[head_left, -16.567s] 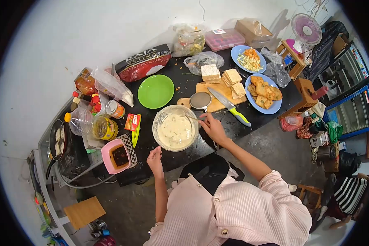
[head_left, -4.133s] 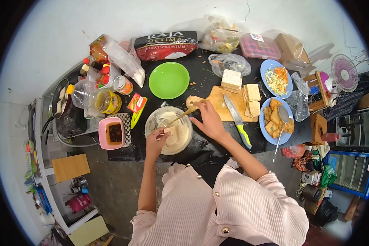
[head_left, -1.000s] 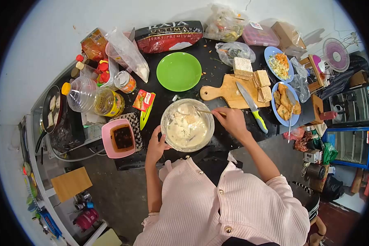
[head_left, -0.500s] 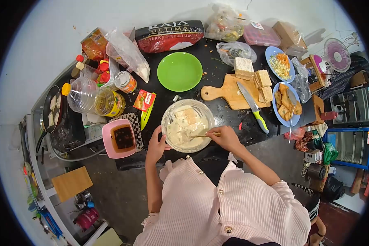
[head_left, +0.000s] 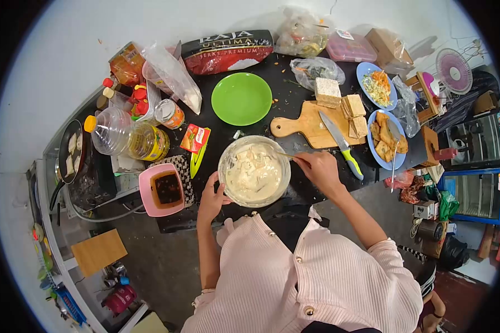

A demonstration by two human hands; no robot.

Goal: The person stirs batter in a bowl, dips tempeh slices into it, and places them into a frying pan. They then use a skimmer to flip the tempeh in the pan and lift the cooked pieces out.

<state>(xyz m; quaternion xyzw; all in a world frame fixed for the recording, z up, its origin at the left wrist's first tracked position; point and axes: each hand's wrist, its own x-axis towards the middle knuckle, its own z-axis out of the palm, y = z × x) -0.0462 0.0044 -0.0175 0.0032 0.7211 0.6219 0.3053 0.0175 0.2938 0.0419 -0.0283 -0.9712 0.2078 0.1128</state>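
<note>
My left hand [head_left: 211,198] grips the left rim of a clear bowl [head_left: 226,191] of pale batter [head_left: 254,172]. Between the fingers of my right hand [head_left: 320,170] is the handle of a spoon [head_left: 288,156], whose far end is hidden in the batter near the bowl's upper right. Pieces in the bowl are coated and hard to make out. Right of the bowl, a knife [head_left: 339,141] and stacked tempeh slices [head_left: 354,115] lie on a wooden board [head_left: 303,127]. Behind the bowl sits a green plate [head_left: 241,99].
At the left are a pink bowl [head_left: 167,190] of dark sauce, an oil bottle [head_left: 144,140] and a frying pan [head_left: 71,151] with pale pieces. On the right stand a blue plate [head_left: 386,140] of fried food with a ladle and another [head_left: 377,86] of shredded vegetables.
Over the last second my right hand swept the spoon down through the batter, then back up to the right. The light slab seen in the bowl is now mostly covered. My left hand has stayed on the rim.
</note>
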